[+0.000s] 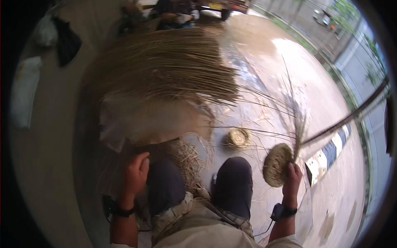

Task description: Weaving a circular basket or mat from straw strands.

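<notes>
In the head view my right hand [292, 177] grips a round woven disc [275, 165] of pale straw at its edge, with long loose strands fanning upward and leftward from it. Beside my left knee, my left hand [136, 169] is open with loosely bent fingers and nothing visible held, just below a crumpled, translucent plastic sheet [136, 124]. A large heap of long dry stalks [173, 62] lies beyond the sheet. A small round woven straw piece [237, 137] rests on the ground between the heap and my right knee [231, 182].
Straw scraps [186, 159] litter the ground by my knees. A person [171, 16] is beyond the heap near a parked vehicle [219, 6]. At right lie a striped barrier [328, 151] and a slanting dark pole [347, 120]; bags [29, 91] are at left.
</notes>
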The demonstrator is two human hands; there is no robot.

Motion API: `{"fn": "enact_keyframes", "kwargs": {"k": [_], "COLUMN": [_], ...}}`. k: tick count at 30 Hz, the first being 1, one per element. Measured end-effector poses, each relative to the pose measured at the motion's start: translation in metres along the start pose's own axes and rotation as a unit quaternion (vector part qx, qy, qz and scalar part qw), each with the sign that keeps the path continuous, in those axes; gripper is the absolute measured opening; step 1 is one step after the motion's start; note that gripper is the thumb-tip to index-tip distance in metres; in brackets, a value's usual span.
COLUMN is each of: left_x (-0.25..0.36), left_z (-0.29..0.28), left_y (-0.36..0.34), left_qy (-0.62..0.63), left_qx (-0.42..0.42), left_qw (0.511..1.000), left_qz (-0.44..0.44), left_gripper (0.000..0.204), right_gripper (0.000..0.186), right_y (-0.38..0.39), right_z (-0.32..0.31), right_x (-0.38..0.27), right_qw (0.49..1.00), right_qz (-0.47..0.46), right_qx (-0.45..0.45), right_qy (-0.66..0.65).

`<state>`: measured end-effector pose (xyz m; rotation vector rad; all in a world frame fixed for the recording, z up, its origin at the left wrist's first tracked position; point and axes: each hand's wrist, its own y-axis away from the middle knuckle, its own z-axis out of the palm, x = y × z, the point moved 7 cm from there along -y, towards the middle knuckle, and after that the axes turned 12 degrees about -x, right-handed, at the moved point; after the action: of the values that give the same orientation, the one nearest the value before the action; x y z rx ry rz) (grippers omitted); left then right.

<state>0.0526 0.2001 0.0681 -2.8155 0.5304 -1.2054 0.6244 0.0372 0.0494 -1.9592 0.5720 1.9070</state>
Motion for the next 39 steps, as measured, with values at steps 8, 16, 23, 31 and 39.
{"fn": "enact_keyframes", "kwargs": {"k": [8, 16, 23, 31, 39], "left_x": [0.077, 0.078, 0.043, 0.041, 0.036], "left_z": [0.023, 0.111, 0.157, 0.165, 0.172], "left_y": [-0.139, -0.232, -0.281, -0.297, -0.3], "left_qy": [-0.128, -0.34, -0.455, -0.463, -0.48], "left_qx": [-0.062, -0.163, -0.16, -0.155, -0.173], "left_qw": [0.984, 0.904, 0.853, 0.852, 0.838], "left_qz": [0.11, 0.203, 0.202, 0.189, 0.192], "left_gripper": [0.026, 0.048, 0.071, 0.062, 0.046], "right_gripper": [0.03, 0.035, 0.034, 0.031, 0.031], "right_y": [-0.001, 0.021, 0.019, 0.019, 0.019], "right_z": [0.016, 0.022, 0.018, 0.018, 0.018], "right_x": [0.012, 0.017, 0.043, 0.048, 0.048], "right_qw": [0.985, 0.978, 0.979, 0.984, 0.982], "right_qz": [0.052, 0.136, 0.15, 0.114, 0.096], "right_qx": [-0.068, -0.124, -0.126, -0.139, -0.16], "right_qy": [0.148, 0.094, 0.057, 0.005, -0.03]}}
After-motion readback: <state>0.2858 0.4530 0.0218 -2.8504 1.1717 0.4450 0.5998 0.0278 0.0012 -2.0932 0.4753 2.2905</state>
